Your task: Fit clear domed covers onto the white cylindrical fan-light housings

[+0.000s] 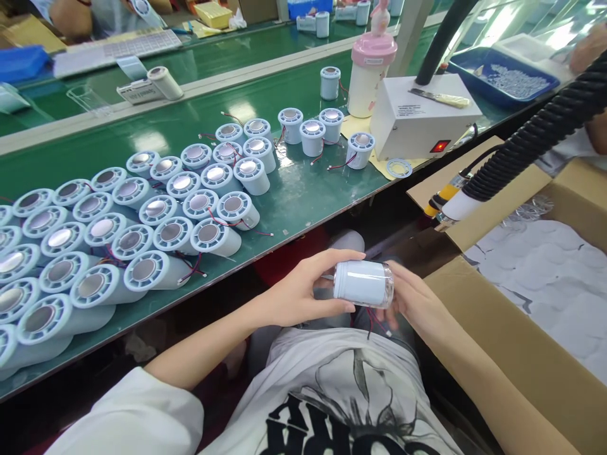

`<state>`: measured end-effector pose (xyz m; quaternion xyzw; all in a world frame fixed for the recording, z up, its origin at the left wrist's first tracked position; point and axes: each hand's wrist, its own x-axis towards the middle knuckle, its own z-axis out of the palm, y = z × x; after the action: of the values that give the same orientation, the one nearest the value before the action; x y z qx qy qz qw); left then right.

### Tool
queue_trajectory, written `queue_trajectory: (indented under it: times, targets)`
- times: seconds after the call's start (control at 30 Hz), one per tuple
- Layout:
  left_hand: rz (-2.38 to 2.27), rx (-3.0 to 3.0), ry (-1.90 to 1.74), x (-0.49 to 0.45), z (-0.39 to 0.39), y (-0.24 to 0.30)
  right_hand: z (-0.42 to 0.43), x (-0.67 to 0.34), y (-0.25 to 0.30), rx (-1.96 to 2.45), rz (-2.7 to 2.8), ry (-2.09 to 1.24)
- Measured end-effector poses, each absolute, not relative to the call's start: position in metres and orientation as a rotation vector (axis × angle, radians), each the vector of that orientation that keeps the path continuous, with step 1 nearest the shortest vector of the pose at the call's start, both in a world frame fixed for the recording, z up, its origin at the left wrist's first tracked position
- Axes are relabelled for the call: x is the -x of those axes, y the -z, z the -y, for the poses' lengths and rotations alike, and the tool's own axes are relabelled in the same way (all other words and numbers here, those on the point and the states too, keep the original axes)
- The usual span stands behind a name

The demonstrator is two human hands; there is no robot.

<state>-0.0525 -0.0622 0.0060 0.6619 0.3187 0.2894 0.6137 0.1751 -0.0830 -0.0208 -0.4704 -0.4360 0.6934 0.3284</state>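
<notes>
Above my lap I hold a light blue cylinder (363, 282) on its side. A clear plastic cover shows around its right end. The thumb and fingers of my left hand (315, 291) close around the cylinder's left end. At the clear end, the fingers of my right hand (410, 294) are pressed against it, partly hidden behind. Thin red and dark wires (372, 319) with a small white plug hang below. Rows of similar blue cylinders (154, 272) with round metallic tops stand on the green bench to the left.
A white box (422, 117) with a lit red switch and a pink-lidded bottle (372, 76) stand on the bench. A black ribbed hose (535, 136) hangs at right, above a cardboard carton (502, 335) holding white pieces. Other people's arms show across the bench and at far right.
</notes>
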Motion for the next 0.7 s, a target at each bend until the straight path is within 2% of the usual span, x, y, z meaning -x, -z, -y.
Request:
queue_trajectory:
  times: [0.13,0.23,0.3,0.43,0.7]
  targets:
    - [-0.759,-1.397,-0.609,0.053,0.063,-0.010,0.089,-0.183,0.026,0.910,1.762,-0.988]
    - [-0.763,-1.380,-0.548,0.054,0.061,-0.011,0.089,-0.188,0.026,0.736,1.999,-0.766]
    - [-0.739,-1.402,-0.530,0.054,0.061,-0.011,0.090,-0.188,0.024,0.822,1.903,-0.960]
    - [-0.695,-1.458,-0.538,0.056,0.062,-0.012,0.092,-0.185,0.016,0.994,1.411,-1.597]
    - [-0.695,-1.230,-0.411,0.057,0.062,-0.002,0.090,-0.180,0.013,1.220,1.331,-1.655]
